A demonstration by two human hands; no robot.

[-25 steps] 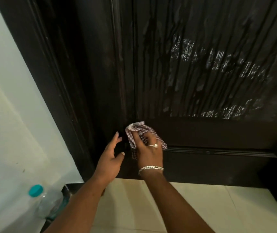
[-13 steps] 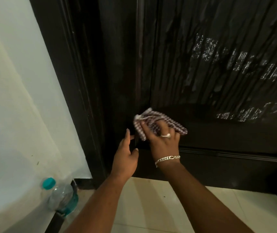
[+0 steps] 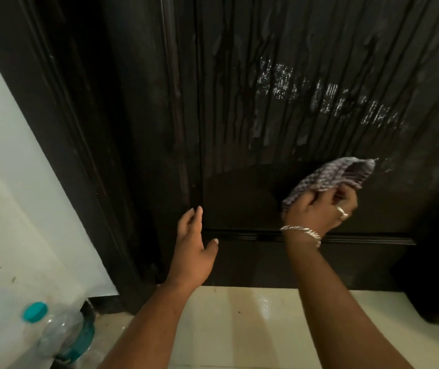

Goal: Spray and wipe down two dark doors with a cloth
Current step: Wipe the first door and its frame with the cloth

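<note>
A dark grooved door (image 3: 279,89) fills the view, streaked with wet runs and white foamy patches in its upper right. My right hand (image 3: 322,209) grips a checked cloth (image 3: 327,177) and presses it against the door's lower panel, right of centre. A ring and a bracelet show on that hand. My left hand (image 3: 194,243) hovers with straight fingers near the door's left edge, holding nothing; whether it touches the door is unclear. A darker wiped arc lies on the panel left of the cloth.
A clear plastic bottle (image 3: 61,334) with a teal cap stands on the floor at the lower left, against the pale wall (image 3: 13,209). The dark door frame (image 3: 61,129) runs diagonally at left. Cream floor tiles (image 3: 253,328) lie below the door.
My right hand has swept the cloth rightward and slightly up along the lower panel, leaving a wiped arc. The left hand has stayed near the door's left edge.
</note>
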